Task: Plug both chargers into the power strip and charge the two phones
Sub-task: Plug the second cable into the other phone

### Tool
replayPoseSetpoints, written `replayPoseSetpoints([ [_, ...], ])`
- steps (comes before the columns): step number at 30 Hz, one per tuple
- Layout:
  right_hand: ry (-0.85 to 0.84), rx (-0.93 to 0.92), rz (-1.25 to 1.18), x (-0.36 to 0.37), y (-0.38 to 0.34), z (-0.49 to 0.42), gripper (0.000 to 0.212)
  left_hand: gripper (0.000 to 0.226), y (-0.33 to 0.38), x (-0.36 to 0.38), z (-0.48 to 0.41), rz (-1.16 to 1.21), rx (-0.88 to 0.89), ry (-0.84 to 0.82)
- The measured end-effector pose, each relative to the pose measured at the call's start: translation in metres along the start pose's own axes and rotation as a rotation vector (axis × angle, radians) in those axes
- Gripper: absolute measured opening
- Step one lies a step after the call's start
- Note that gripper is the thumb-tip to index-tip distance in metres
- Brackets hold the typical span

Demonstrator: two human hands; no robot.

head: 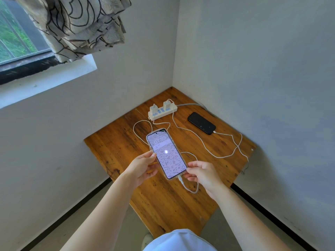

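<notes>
Lit phone between both hands.

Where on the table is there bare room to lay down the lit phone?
Bare wood on the table left of the lit phone, and near the front edge. Crowded: cables loop between the power strip and the dark phone.

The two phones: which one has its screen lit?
The phone held in both hands, with a pale patterned screen showing the time. The black phone lying on the table near the wall is dark.
</notes>
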State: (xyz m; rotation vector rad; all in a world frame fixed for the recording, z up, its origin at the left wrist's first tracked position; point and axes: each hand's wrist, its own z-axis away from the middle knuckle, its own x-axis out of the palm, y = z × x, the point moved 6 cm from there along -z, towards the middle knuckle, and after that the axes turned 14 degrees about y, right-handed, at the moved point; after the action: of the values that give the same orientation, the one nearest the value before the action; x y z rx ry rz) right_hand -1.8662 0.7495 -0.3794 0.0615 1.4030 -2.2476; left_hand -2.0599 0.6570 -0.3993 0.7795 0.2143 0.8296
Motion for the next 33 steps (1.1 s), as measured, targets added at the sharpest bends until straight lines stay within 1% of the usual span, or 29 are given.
replayPoseSetpoints([
  [15, -0.012, -0.004, -0.004, -0.0056, 0.0014, -0.0034, 0.016, 0.030, -0.0021, 0.0047, 0.0009, 0.028, 0.004, -0.004],
  [25, -0.021, -0.012, -0.009, -0.0057, 0.0022, -0.0052, 0.015, 0.027, -0.0025, 0.0051, 0.0013, 0.034, 0.007, -0.001],
  [33, -0.031, -0.015, -0.018, -0.0060, 0.0028, -0.0065, 0.013, 0.021, -0.0027, 0.0050, 0.0039, 0.043, 0.007, -0.007],
])
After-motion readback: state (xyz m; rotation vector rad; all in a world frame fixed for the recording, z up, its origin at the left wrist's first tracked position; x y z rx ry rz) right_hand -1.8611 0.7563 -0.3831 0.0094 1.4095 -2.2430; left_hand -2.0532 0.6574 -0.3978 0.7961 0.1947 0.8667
